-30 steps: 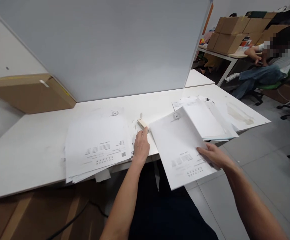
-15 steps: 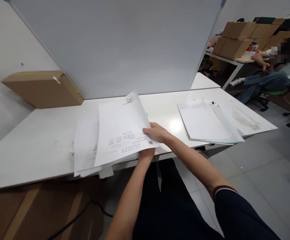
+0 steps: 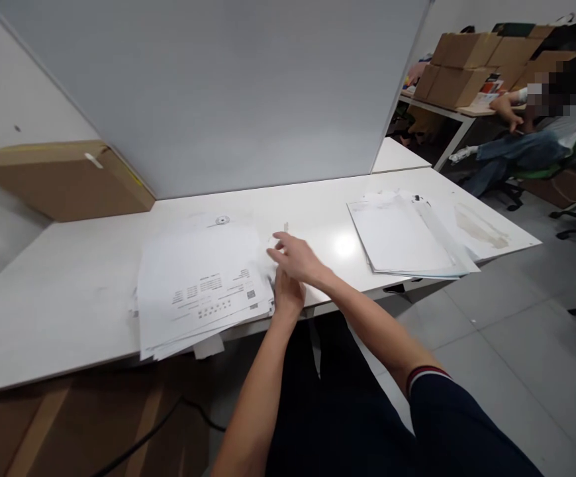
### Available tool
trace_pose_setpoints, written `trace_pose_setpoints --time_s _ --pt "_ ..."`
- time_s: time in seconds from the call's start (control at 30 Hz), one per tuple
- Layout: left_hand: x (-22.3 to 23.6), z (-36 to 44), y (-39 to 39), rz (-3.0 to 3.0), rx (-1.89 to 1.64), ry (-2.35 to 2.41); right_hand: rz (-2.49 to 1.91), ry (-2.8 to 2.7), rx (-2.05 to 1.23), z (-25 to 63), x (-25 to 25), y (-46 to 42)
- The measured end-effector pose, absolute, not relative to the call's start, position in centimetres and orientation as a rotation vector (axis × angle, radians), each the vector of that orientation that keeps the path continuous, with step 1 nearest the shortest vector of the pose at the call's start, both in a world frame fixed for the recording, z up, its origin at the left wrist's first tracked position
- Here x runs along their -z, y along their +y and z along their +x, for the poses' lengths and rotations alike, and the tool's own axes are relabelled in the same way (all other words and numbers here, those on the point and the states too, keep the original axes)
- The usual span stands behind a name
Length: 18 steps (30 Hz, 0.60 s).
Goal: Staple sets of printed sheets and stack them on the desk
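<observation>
A stack of printed paper sheets [image 3: 198, 265] lies a little fanned on the white table, its lower edge reaching past the front edge. The top sheet has a round stamp mark and small print. My right hand [image 3: 295, 257] is just beyond the right side of this stack, thumb and fingers apart, holding nothing visible. Under and nearer me, my left hand [image 3: 288, 295] is at the stack's right edge. Its fingers are mostly hidden behind my right hand, so their grip does not show.
Another pile of papers [image 3: 402, 238] rests to the right on the table [image 3: 318, 222]. A whiteboard [image 3: 248, 93] stands behind, with a cardboard box [image 3: 64, 182] at the left. Farther right, a person [image 3: 561, 126] sits near stacked boxes [image 3: 459, 69].
The top sheet, lifted and held by my right hand before, now lies flat on the left stack. My right hand has let it go. The camera view has shifted slightly.
</observation>
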<state>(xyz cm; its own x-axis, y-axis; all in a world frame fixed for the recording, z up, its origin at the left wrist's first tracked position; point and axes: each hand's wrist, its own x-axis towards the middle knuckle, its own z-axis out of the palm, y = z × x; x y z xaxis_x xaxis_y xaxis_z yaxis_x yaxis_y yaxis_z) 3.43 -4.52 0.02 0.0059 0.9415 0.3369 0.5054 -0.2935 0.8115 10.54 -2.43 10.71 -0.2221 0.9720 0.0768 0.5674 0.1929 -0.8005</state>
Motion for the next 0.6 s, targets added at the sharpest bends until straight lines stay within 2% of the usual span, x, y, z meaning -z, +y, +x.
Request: trace_pose_setpoints --time_s 0.07,0.17,0.23,0.37,0.6 --pt "-0.2 3.4 -4.8 1.917 -1.198 1.583 -1.518 -1.817 -0.761 14.8 -10.2 -3.1" --pt "-0.4 3.4 -5.1 2.056 -1.148 1.7 -1.932 -1.639 -0.283 21.5 -8.5 -3.8" --pt "-0.6 3.3 -5.1 2.093 -1.127 1.708 -2.206 -1.525 -0.11 25.1 -7.2 -4.2" --pt "-0.8 3.3 -5.1 2.109 -1.09 1.731 -2.415 -1.483 -0.2 28.2 -5.7 -4.5" --pt "-1.0 3.3 -5.2 2.08 -1.077 1.731 -2.505 -1.49 -0.249 27.3 -6.3 -3.2"
